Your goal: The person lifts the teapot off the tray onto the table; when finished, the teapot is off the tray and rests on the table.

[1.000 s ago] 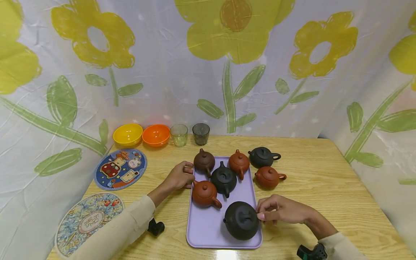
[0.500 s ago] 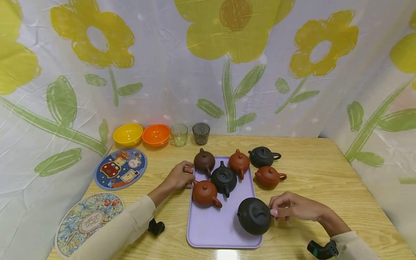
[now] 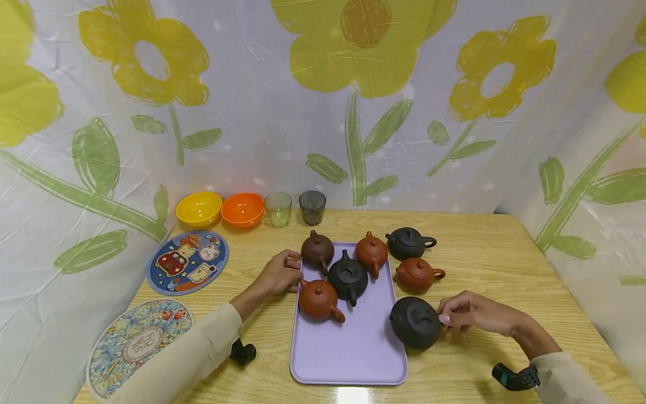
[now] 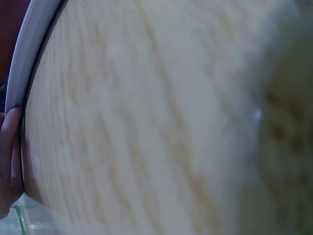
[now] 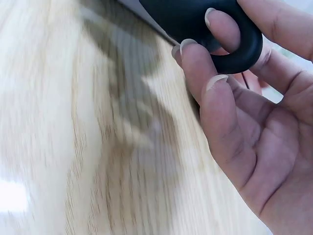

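Note:
In the head view my right hand [image 3: 476, 315] grips the handle of a large black teapot [image 3: 416, 324]. The pot is tilted over the right edge of a lilac tray [image 3: 348, 359], its spout toward the left. The right wrist view shows a finger through the looped handle [image 5: 252, 51]. My left hand [image 3: 279, 273] holds the tray's left rim, fingertips at the edge. On the tray stand a dark brown teapot [image 3: 317, 251], a smaller black teapot [image 3: 347, 279] and two reddish-brown teapots, one at the front [image 3: 318, 301] and one behind [image 3: 371, 252].
Right of the tray, another black teapot [image 3: 406, 244] and a reddish-brown teapot [image 3: 416, 275] stand on the wooden table [image 3: 494, 258]. Yellow [image 3: 199, 210] and orange bowls [image 3: 243, 210] and two glasses [image 3: 278, 210] line the back. Two round mats [image 3: 188, 262] lie at left.
My right hand has carried the large black teapot right and slightly away from me, from over the tray's front to its right edge. The left hand stays at the rim.

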The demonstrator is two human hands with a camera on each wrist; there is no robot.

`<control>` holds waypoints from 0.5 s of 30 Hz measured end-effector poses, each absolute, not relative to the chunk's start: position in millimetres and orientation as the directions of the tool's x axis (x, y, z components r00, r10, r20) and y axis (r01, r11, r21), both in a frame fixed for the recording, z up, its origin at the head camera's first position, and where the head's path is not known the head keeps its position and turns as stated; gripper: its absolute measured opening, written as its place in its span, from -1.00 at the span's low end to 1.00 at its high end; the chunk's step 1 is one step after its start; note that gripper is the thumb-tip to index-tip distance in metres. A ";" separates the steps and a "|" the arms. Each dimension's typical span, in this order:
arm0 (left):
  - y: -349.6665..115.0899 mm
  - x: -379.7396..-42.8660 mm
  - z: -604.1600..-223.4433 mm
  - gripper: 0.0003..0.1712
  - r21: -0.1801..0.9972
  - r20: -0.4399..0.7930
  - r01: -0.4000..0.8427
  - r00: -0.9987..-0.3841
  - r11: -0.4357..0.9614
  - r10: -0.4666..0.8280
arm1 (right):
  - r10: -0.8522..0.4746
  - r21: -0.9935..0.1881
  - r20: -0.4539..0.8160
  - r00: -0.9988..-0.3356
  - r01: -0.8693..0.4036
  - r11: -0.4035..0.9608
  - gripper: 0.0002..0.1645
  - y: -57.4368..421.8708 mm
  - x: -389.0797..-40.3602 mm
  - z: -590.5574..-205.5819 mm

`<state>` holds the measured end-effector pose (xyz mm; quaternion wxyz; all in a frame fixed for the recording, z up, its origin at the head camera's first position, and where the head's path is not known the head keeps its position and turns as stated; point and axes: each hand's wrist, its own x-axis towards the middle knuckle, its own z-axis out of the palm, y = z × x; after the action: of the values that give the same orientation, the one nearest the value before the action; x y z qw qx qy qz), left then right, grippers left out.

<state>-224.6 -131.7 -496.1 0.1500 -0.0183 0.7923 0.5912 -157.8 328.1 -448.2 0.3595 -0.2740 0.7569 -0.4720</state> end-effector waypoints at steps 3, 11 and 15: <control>-131.6 -224.1 -495.2 -0.38 0.931 -0.261 -0.208 -0.954 0.299 0.150 | -0.744 -0.910 -0.296 -0.599 -0.059 0.409 -0.66 336.9 -160.8 -450.6; -131.3 -224.0 -496.4 -0.39 0.931 -0.259 -0.204 -0.954 0.303 0.151 | -0.728 -0.907 -0.314 -0.609 -0.034 0.419 -0.63 352.8 -165.2 -457.6; -130.8 -224.2 -496.1 -0.39 0.932 -0.257 -0.205 -0.955 0.300 0.146 | -0.715 -0.906 -0.331 -0.616 -0.004 0.424 -0.62 356.0 -165.3 -460.3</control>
<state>-224.2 -130.8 -496.1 0.1483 -0.0186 0.7925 0.5913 -165.3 356.0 -460.3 0.3687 -0.2368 0.7589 -0.4818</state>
